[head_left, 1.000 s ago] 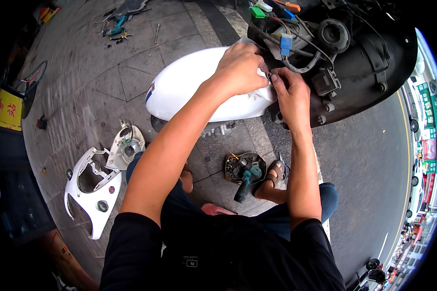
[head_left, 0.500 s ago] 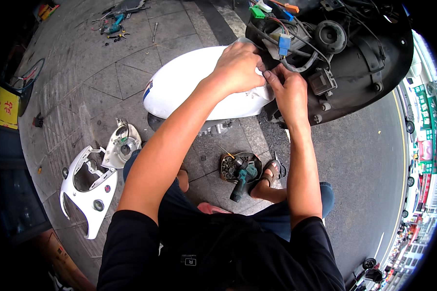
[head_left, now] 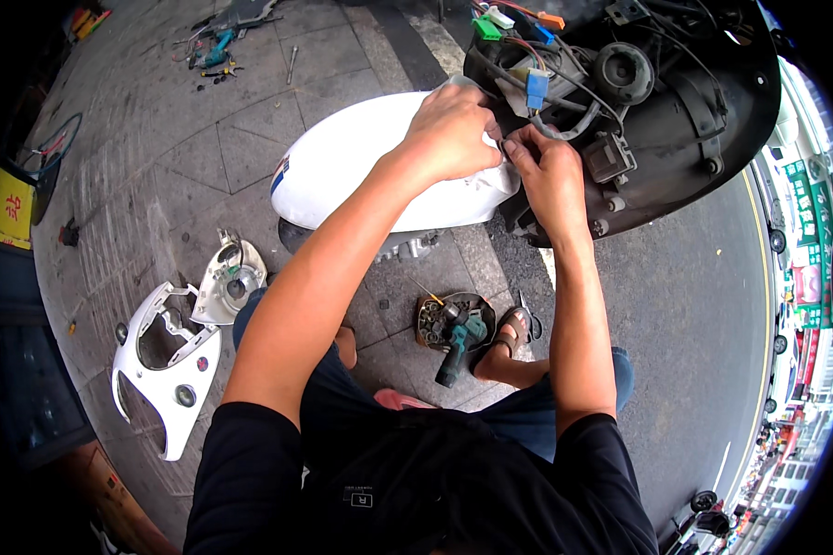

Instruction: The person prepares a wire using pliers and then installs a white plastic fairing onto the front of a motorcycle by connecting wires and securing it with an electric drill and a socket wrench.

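A white scooter fender [head_left: 342, 162] with a blue stripe at its left end lies ahead of me, bright and smooth. My left hand [head_left: 451, 129] rests over its right end, fingers curled round the upper edge and thumb pointing toward the other hand. Beside it, my right hand [head_left: 548, 166] pinches thumb and forefinger together at the fender's right edge; whatever is between them is too small or hidden. Right of both hands stands the scooter's black inner panel [head_left: 676, 157], with a blue connector [head_left: 536, 89] and loose wiring just above my right hand.
Between my feet sits a tray [head_left: 428, 324] of small parts with a teal cordless drill [head_left: 458, 342] across it. A white front cover [head_left: 171, 379] and a headlight housing [head_left: 231, 282] lie at left. Farther off are a second power tool [head_left: 217, 48] and a metal rod [head_left: 292, 65].
The whole view has shifted slightly. Both hands stay at the fender's right end, with only small movements of the fingers.
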